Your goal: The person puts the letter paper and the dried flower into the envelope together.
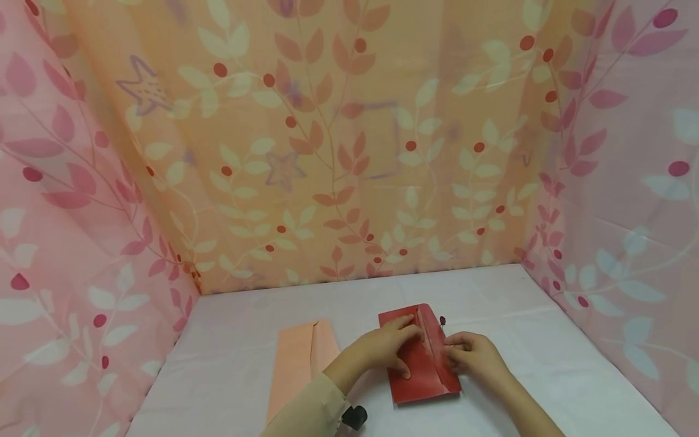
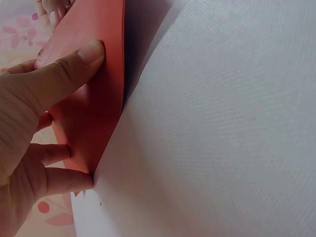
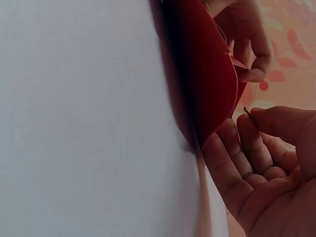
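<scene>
A red envelope (image 1: pixel 411 389) lies on the white table in the head view, its pocket open and its flap (image 1: pixel 437 331) spread to the right. My left hand (image 1: pixel 389 347) presses on it, thumb and fingers spread across the front, some fingertips at the pocket's edge. In the left wrist view the thumb (image 2: pixel 79 66) lies straight on the paper. My right hand (image 1: pixel 476 356) is beside the flap. Between its thumb and forefinger it pinches a thin brown stem (image 3: pixel 248 112); a small dark red flower-like head (image 1: pixel 442 320) shows just above that hand.
A peach envelope (image 1: pixel 292 358) lies to the left, partly covered by my left sleeve (image 1: pixel 317 406). The white table (image 1: pixel 229 340) is enclosed by leaf-patterned curtains, orange (image 1: pixel 327 182) at the back and pink (image 1: pixel 628 200) at the sides. A black device (image 1: pixel 355 417) sits on my left wrist.
</scene>
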### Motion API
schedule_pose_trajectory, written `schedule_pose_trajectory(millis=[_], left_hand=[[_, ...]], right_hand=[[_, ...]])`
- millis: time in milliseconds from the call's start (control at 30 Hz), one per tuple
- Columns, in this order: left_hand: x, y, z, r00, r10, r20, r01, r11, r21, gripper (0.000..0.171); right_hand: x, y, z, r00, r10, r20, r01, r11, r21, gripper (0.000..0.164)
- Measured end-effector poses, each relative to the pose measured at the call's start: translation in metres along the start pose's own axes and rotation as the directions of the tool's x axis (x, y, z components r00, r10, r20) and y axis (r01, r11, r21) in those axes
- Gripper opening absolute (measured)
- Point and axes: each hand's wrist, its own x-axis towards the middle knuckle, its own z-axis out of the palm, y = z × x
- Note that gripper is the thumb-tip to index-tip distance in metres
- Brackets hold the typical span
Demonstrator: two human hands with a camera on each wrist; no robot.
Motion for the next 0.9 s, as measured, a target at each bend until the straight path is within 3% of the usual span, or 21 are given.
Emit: schedule_pose_trajectory(millis=[267,900], left_hand=[[-0.002,0.002,-0.003,1.0,0.003,-0.008,-0.003,1.0,-0.004,0.084],[-0.004,-0.004,-0.001,1.0,0.004,-0.014,-0.004,1.0,-0.018,0.076]], right_hand=[[0.008,0.002,0.009,0.999,0.006,0.039,-0.007,0.999,0.038,0.036],[0.01,0.003,0.029,0.997,0.001,0.074,0.002,0.999,-0.042,0.033]])
